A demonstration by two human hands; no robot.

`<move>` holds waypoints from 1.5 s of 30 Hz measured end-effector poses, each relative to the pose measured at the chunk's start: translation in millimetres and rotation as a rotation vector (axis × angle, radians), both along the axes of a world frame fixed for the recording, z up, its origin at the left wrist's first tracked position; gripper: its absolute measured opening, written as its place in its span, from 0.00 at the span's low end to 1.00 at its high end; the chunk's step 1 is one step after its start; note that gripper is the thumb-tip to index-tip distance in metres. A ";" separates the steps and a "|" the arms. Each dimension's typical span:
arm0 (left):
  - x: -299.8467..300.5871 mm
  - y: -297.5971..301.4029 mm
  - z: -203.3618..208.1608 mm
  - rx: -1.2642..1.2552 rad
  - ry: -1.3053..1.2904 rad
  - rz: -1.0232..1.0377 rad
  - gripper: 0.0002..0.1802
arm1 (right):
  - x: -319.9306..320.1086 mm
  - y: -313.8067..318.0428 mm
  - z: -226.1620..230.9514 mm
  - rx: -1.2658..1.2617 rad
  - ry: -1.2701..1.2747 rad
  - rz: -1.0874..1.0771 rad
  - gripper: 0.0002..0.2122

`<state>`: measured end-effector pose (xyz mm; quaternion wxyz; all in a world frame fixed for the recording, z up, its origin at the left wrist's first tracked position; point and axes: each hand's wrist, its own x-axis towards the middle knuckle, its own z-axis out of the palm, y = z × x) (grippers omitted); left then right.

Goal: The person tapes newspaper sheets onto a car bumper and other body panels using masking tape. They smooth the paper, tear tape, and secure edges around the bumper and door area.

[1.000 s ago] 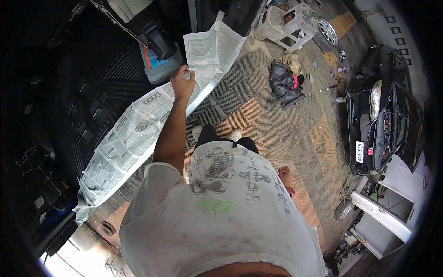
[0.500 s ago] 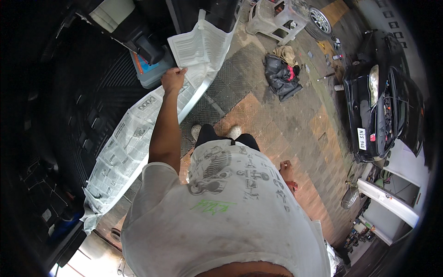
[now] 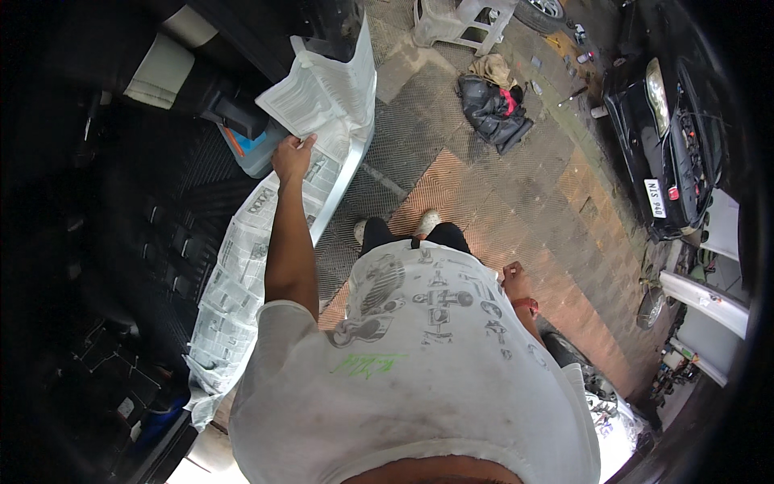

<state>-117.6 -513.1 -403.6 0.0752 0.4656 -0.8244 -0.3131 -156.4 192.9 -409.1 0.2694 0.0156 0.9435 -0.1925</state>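
Sheets of newspaper (image 3: 232, 278) cover the long sill of an opened dark vehicle, running from the far middle to the near left. My left hand (image 3: 292, 157) is at the inner edge of the newspaper, its thumb and fingers pinched on it. Above that hand, a creased, folded part of the paper stands up from the sill. My right hand (image 3: 516, 280), a red band at its wrist, hangs at my right side away from the paper. Its fingers are curled, and whatever may be inside them is hidden.
Inside the vehicle are a grey-blue box (image 3: 256, 164) and a seat (image 3: 159, 71). On the tiled floor lie a black bag (image 3: 493, 114) with cloth, a plastic stool (image 3: 463, 22) and a wheel (image 3: 542, 11). A black car front (image 3: 665, 145) is at the right.
My view has shifted, so the vehicle's sill and newspaper sit lower and the floor things higher. My left hand stays at the paper's edge, and the right still hangs at my side.
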 end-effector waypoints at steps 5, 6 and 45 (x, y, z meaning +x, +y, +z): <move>4.8 14.9 24.8 0.002 0.231 0.026 0.28 | -6.2 11.1 -37.3 0.037 0.105 0.092 0.14; 1.2 19.5 34.0 0.011 0.255 0.022 0.28 | -6.5 15.9 -49.2 0.056 0.152 0.129 0.13; -104.6 62.9 -104.8 0.192 -0.384 0.045 0.23 | -206.8 125.4 -66.8 -0.004 -0.310 -0.205 0.10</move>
